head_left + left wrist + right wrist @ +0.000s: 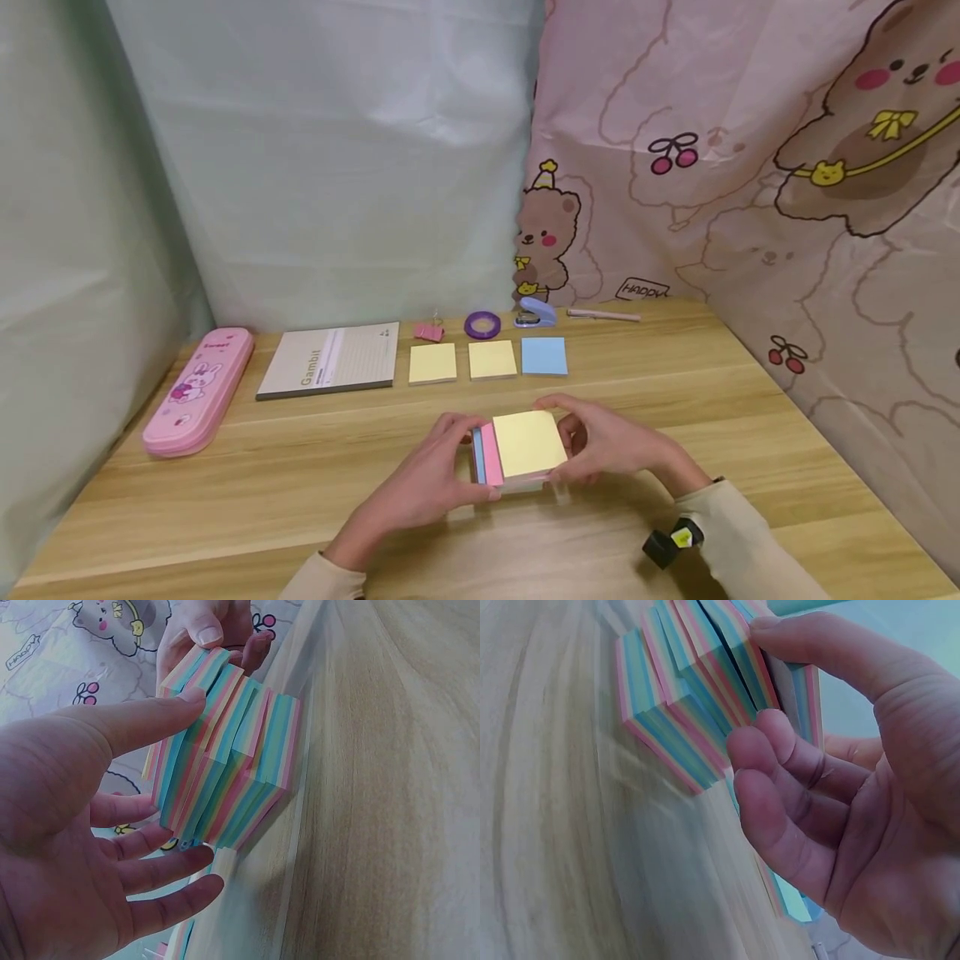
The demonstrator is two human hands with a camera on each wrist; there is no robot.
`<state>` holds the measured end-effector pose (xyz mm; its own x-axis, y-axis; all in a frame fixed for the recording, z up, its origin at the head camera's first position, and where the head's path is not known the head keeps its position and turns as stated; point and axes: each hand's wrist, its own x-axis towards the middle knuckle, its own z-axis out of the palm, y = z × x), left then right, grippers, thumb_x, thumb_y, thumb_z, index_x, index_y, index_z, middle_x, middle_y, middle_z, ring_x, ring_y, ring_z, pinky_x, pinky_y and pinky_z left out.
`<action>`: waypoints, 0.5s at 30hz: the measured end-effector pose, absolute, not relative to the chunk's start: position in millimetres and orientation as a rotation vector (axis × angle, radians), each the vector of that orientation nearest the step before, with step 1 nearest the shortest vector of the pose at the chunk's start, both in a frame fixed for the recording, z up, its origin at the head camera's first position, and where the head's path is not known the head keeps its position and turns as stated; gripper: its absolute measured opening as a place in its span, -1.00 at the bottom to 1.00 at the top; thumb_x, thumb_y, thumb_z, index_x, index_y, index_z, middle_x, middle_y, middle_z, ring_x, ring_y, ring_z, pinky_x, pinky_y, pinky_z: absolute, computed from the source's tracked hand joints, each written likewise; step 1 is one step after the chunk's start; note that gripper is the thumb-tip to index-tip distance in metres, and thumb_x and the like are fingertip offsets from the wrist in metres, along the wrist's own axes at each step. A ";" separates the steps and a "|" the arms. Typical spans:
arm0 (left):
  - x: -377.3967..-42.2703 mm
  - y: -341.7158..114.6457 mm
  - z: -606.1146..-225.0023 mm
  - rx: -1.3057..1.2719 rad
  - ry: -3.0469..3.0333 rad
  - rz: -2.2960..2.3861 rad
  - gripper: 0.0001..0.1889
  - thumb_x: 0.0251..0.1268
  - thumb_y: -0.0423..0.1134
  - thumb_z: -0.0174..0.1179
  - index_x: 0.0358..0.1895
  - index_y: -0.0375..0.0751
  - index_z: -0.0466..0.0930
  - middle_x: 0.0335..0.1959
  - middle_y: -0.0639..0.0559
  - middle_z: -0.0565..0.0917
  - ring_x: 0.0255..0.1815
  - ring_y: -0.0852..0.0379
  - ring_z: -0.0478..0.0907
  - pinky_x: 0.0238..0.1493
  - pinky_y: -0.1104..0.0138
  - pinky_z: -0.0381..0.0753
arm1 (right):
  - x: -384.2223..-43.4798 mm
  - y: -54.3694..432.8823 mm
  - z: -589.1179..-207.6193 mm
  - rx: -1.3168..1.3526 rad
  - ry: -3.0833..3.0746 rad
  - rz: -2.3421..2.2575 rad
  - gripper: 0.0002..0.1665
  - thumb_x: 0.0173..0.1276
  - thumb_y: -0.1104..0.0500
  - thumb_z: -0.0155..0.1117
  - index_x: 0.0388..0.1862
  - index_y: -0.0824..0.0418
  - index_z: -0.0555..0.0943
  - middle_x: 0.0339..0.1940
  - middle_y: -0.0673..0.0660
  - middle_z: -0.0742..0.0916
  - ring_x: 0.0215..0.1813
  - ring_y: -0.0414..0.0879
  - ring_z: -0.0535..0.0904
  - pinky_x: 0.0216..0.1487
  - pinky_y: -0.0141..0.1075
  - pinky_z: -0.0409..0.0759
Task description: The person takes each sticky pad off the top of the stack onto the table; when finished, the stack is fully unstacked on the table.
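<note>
A stack of sticky note pads (531,446), with striped pastel edges in the left wrist view, stands at the front middle of the table. Its layers sit unevenly: a yellow pad lies on top, while pink and blue ones stick out at the left. My left hand (427,473) holds the stack's left side, thumb on the near face and index finger at the far corner. From the right, my right hand (611,437) grips the upper pads between thumb and index finger. Its other fingers (761,802) curl beside the stack in the right wrist view.
Behind the stack lie two yellow sticky pads (432,363) and a blue one (544,356). Farther back are a pink binder clip (429,332), purple tape roll (482,325), blue stapler (536,312) and pen (603,315). A notebook (330,358) and pink pencil case (201,392) lie left.
</note>
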<state>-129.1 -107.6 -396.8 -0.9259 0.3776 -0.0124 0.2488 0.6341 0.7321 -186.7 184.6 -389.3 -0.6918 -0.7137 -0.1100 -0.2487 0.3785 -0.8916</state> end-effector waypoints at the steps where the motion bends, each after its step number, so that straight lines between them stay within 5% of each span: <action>1: -129.3 -107.7 -396.7 0.521 2.687 1.171 -0.05 0.07 0.00 0.65 0.52 -0.16 0.38 0.40 -0.11 0.43 0.31 -0.09 0.52 0.31 -0.14 0.60 | -187.9 185.8 -389.7 -0.829 2.156 -1.281 0.06 0.18 0.19 0.64 0.57 0.26 0.27 -0.37 0.06 0.68 -0.45 -0.16 0.62 -0.54 -0.27 0.68; 15: -130.2 -109.3 -395.5 0.509 2.645 1.207 -0.09 0.09 0.00 0.64 0.48 -0.19 0.39 0.39 -0.09 0.45 0.35 -0.11 0.55 0.29 -0.08 0.61 | -223.9 235.9 -378.1 -0.704 2.293 -1.363 0.03 0.24 0.28 0.59 0.60 0.28 0.24 -0.41 0.10 0.65 -0.56 -0.14 0.56 -0.55 -0.21 0.66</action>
<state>-130.2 -109.3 -395.5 -0.9231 0.3835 -0.0296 0.2289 0.6096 0.7589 -223.9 235.9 -378.1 -0.8021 -0.5935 -0.0671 -0.2244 0.4036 -0.8870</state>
